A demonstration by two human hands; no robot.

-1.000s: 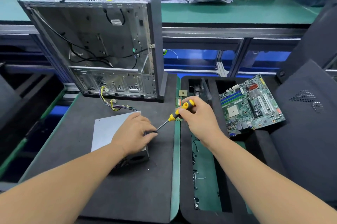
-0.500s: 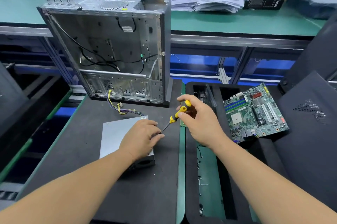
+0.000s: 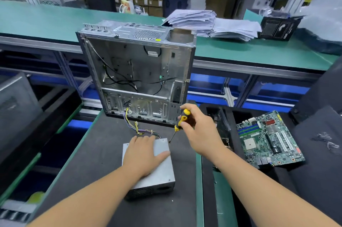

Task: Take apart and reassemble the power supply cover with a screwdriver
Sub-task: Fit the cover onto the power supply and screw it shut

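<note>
A grey metal power supply [image 3: 160, 173] lies flat on the dark mat, its coloured cable bundle [image 3: 140, 130] running toward the open case. My left hand [image 3: 144, 156] rests flat on its top cover with the fingers spread. My right hand [image 3: 199, 132] grips the yellow-and-black handle of a screwdriver [image 3: 180, 122]. The shaft points down and left, and its tip sits at the far right corner of the cover. I cannot make out a screw under the tip.
An open, empty computer case [image 3: 140, 71] stands upright behind the power supply. A green motherboard [image 3: 268, 139] lies on black foam at the right. Stacks of paper [image 3: 212, 23] sit on the green bench [image 3: 37, 19] behind. A dark side panel [image 3: 325, 145] leans at far right.
My left hand has gone from gripping the power supply's right edge to lying flat on its top. The screwdriver has lifted to a steeper angle, tip now at the far right corner.
</note>
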